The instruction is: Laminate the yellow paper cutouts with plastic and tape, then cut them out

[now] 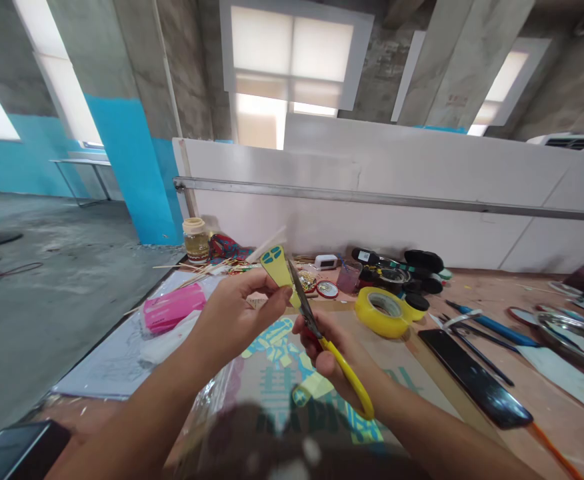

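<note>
My left hand [247, 303] pinches a strip of yellow paper [275, 263] between thumb and fingers; a blue petal-like pattern is printed on its upper end. In my right hand [335, 357] is a pair of scissors [349, 380] with yellow handles, its blades pointing up and away. The blades lie along the paper's right edge; whether they touch it I cannot tell. Below both hands, yellow and blue paper scraps [277, 340] are scattered over a cardboard sheet [272, 433] with green printed characters. A larger yellow piece [315, 388] lies beneath my right hand.
Left of the cardboard are a pink packet [175, 308] and a lidded jar [196, 240]. A roll of yellow tape [382, 312] sits to the right, with a black phone [475, 377], a blue pen-like tool [497, 325] and a metal dish [579, 340] further right. A low white wall [372, 160] stands behind.
</note>
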Demonstrator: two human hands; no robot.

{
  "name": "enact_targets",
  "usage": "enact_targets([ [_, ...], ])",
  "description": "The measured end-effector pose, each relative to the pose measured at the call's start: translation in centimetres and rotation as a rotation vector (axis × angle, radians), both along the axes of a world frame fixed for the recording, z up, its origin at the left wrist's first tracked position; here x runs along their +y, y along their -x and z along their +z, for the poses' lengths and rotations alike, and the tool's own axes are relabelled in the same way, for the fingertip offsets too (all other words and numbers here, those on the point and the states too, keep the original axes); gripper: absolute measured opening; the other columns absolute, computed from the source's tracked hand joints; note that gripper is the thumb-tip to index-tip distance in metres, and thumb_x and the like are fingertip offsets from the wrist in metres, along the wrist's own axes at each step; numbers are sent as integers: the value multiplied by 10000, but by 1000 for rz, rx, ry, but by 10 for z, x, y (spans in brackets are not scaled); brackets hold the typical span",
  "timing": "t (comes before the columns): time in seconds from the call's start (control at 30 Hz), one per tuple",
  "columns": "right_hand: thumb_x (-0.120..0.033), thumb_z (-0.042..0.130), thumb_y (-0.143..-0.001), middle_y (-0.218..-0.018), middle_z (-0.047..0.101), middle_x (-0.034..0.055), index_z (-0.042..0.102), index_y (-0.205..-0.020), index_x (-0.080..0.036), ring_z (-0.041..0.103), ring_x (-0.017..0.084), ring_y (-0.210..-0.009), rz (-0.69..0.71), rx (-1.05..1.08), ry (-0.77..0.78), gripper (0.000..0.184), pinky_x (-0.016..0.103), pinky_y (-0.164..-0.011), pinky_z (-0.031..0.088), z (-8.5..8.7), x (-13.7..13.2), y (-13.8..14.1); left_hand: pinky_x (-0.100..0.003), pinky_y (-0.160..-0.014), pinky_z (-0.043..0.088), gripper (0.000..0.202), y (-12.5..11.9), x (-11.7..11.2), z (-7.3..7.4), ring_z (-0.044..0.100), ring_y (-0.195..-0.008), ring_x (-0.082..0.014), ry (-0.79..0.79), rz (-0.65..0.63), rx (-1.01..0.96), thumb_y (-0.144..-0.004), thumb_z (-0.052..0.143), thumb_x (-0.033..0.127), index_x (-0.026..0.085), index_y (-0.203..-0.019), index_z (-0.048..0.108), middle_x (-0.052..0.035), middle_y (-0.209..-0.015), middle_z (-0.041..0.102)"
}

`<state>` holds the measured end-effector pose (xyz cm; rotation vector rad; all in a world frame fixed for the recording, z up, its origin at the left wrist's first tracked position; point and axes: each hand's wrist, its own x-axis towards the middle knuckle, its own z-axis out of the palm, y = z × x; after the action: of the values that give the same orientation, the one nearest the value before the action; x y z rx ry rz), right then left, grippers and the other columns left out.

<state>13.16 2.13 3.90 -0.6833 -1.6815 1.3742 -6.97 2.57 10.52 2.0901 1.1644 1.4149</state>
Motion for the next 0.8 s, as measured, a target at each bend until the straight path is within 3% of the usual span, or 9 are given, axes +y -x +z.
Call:
enact_targets([
  [0.47, -856, 732, -530, -738, 479, -35, 638, -987, -206, 369, 119, -645, -36, 15, 12, 800, 256, -576, 263, -7, 6, -1, -242, -610, 456, 230, 1, 0, 0, 595, -654, -140, 84, -28, -20, -887, 618, 347, 188, -733, 679, 23, -685, 671],
  [0.8, -882, 718, -536, -697, 474, -40, 647, -964, -200, 373, 115, -602, -84, -5, -39, 809, 263, -564, 302, -9, 7, 0, -249, -610, 491, 212, -1, -1, 5, 656, -682, -160, 165, -123, -90, -883, 627, 343, 181, -775, 711, -12, -740, 731],
])
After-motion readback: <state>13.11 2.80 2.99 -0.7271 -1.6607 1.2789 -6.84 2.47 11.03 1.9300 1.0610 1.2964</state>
